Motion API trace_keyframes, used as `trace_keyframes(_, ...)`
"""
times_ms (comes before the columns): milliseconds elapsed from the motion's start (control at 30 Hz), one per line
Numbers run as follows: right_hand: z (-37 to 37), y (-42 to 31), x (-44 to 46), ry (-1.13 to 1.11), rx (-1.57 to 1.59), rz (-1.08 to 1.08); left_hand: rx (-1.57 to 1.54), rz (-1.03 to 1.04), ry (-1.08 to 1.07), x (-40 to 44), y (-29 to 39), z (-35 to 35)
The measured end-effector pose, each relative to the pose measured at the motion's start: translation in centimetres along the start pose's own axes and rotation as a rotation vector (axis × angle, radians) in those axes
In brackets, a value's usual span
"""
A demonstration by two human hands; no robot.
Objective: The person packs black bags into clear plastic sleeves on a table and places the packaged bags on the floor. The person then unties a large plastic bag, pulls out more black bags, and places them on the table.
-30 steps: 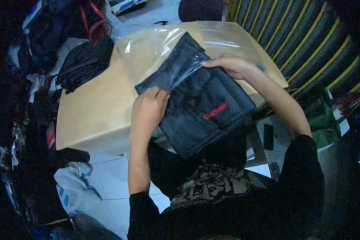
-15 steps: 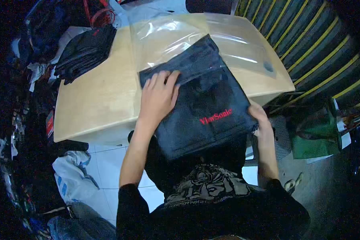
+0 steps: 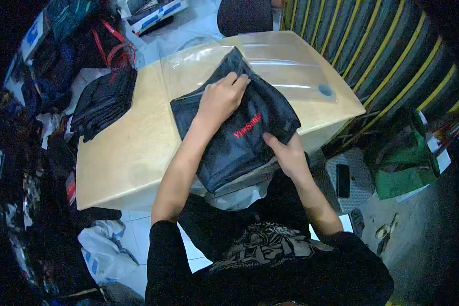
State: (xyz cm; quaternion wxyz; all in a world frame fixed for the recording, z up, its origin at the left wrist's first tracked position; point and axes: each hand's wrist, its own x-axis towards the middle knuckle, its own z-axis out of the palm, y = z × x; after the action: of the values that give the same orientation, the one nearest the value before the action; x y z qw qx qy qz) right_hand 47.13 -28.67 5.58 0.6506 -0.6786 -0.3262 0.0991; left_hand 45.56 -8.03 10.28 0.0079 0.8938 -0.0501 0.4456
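Note:
A black fabric bag (image 3: 224, 155) with red "ViewSonic" lettering lies tilted over the front edge of the wooden table (image 3: 122, 163). Its upper end is inside or under a clear plastic sleeve (image 3: 196, 57); which of the two is hard to tell. My left hand (image 3: 223, 97) pinches the plastic and fabric near the bag's top. At the bag's right side, my right hand (image 3: 289, 155) grips the edge, thumb on top and fingers beneath. The bag bulges upward between the hands.
Folded black bags (image 3: 104, 102) are stacked at the table's left. Another clear plastic sheet (image 3: 285, 64) lies at the back right. A phone (image 3: 343, 180) rests on a grey surface at the right, near a green bag (image 3: 410, 173). A dark seat (image 3: 245, 18) stands behind the table.
My left hand has moved up and right along the bag, its fingers now pinched. My right hand has shifted left, bending the bag's right side inward. The view has shifted too.

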Motion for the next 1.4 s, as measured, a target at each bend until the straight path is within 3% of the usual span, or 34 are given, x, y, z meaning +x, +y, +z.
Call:
trace_keyframes(33, 0.6, -0.7, 0.7, 0.06, -0.06, -0.064, -0.046, -0.014, 0.026, 0.2, 0.5, -0.5)
trace_keyframes(200, 2.1, -4.4, 2.8, -0.089, -0.684, -0.101, -0.29, -0.003, 0.075, 2.0, 0.6, -2.9)
trace_keyframes(300, 2.5, -5.3, 4.1, -0.194, -0.806, -0.253, -0.284, 0.004, -0.026, 2.5, 1.1, -4.9)
trace_keyframes(433, 2.3, -5.2, 7.2, -0.203, -0.799, -0.159, -0.224, -0.042, -0.046, 1.5, 2.1, -5.5)
trace_keyframes(533, 2.8, -3.2, 7.2, -0.077, -0.807, -0.278, -0.136, -0.042, -0.086, 0.6, 2.7, -5.5)
trace_keyframes(567, 2.8, -4.0, 7.3, -0.13, -0.835, -0.113, -0.135, 0.0, -0.101, 0.3, 2.6, -5.0)
trace_keyframes(667, 2.3, -3.4, 8.8, -0.279, -0.614, 0.071, -0.064, 0.046, -0.079, -0.4, 3.1, -4.0)
trace_keyframes(700, 2.4, -3.0, 8.7, -0.127, -0.571, -0.092, -0.053, 0.031, -0.048, -0.5, 2.9, -3.8)
trace_keyframes(800, 3.5, -3.8, 5.7, -0.16, 0.168, 0.204, -0.007, -0.008, -0.059, -0.3, 2.8, -4.8)
trace_keyframes(833, 3.8, -1.7, 5.1, -0.178, 0.04, 0.211, -0.015, 0.015, -0.088, -0.6, 2.7, -4.7)
trace_keyframes(967, 4.6, 0.3, 4.6, -0.149, 0.148, 0.212, -0.02, 0.053, -0.146, -1.9, 3.6, -4.4)
trace_keyframes(1067, 5.8, -1.2, 4.6, -0.034, 0.608, 0.359, 0.007, 0.089, -0.129, -2.2, 3.6, -5.2)
trace_keyframes(1100, 5.4, 1.1, 5.5, -0.131, 0.63, 0.298, 0.028, 0.105, -0.129, -2.2, 3.6, -5.5)
trace_keyframes(1133, 4.9, 3.3, 6.6, -0.109, 0.61, 0.379, 0.053, 0.124, -0.128, -2.0, 3.6, -5.8)
trace_keyframes(1200, 5.2, 3.1, 7.6, -0.066, 0.572, 0.535, 0.074, 0.148, -0.072, -1.9, 4.0, -6.3)
trace_keyframes(1400, 10.3, 1.3, 3.9, -0.046, 0.922, 0.571, 0.141, 0.094, -0.005, -1.8, 4.6, -6.9)
